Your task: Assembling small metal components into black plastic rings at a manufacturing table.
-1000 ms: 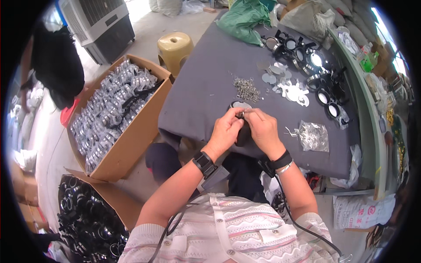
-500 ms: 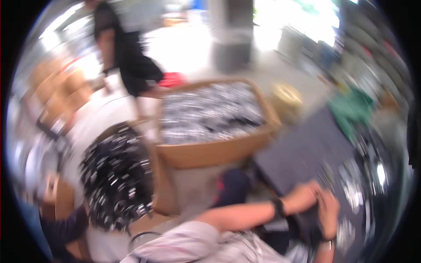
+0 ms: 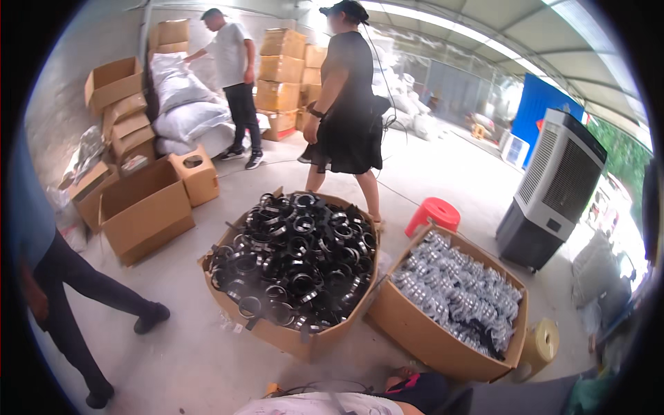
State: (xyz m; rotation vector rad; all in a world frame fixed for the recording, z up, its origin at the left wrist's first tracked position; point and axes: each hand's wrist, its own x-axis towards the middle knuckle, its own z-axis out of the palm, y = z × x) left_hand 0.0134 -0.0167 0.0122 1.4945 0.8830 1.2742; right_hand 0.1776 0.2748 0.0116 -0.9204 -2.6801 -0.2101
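Observation:
Neither of my hands shows; the lower edge holds only my light-coloured clothing (image 3: pixel 318 404) and a sliver of skin beside it. In front of me stands a cardboard box (image 3: pixel 294 344) heaped with black rings (image 3: pixel 302 283) that have shiny metal bands. To its right is a second cardboard box (image 3: pixel 429 360), filled with clear-wrapped, silvery ring-like pieces (image 3: pixel 460 290). A dark shoe with a pink edge (image 3: pixel 422 391) is near the bottom, below the second box.
A red stool (image 3: pixel 434 214) and a grey air cooler (image 3: pixel 553 187) stand beyond the boxes. One person in black (image 3: pixel 346 104) walks past; another (image 3: pixel 235 62) is by white sacks (image 3: pixel 187 117). A third (image 3: pixel 69 277) is at left near an open carton (image 3: pixel 149 214). A yellow roll (image 3: pixel 543 342) is at right.
My view has swung left and up, away from the dark work surface. Both hands, which were close together over it, have left the picture.

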